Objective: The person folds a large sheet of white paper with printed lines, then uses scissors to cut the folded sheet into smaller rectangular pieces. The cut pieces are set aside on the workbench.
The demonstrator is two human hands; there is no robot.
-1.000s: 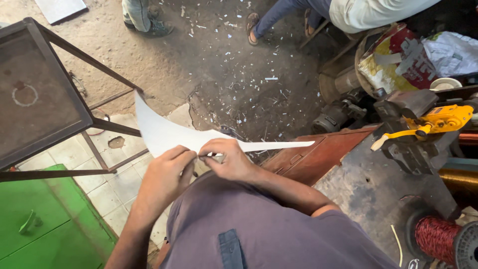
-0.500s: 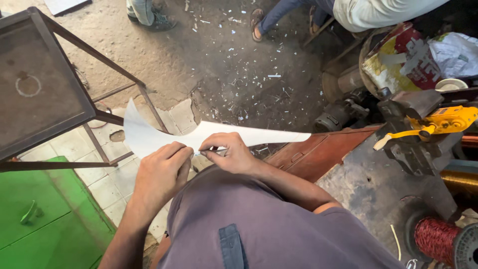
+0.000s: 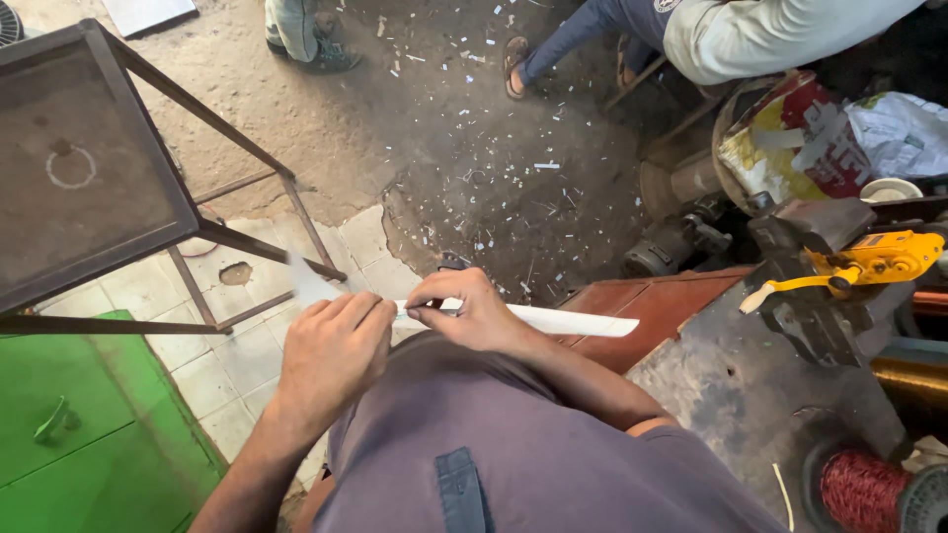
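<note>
You held a long white paper strip [image 3: 553, 320] level in front of your stomach, above the tiled floor [image 3: 222, 370]. Your left hand [image 3: 334, 350] lay knuckles up over the strip's left part, fingers curled down around it in a closed grip, with the forearm rising from the lower left. Your right hand [image 3: 472, 311] came in from the right, wrist bent, thumb and forefinger pinched narrow on the strip just beside your left fingertips. The strip's free end reached to the right as far as the reddish-brown table [image 3: 642, 306]. A metal frame stand [image 3: 94, 183] stood to your left, a yellow-handled tool [image 3: 859, 266] lay on the machine at right, and another person's sandalled foot [image 3: 515, 64] rested on the littered ground ahead.
</note>
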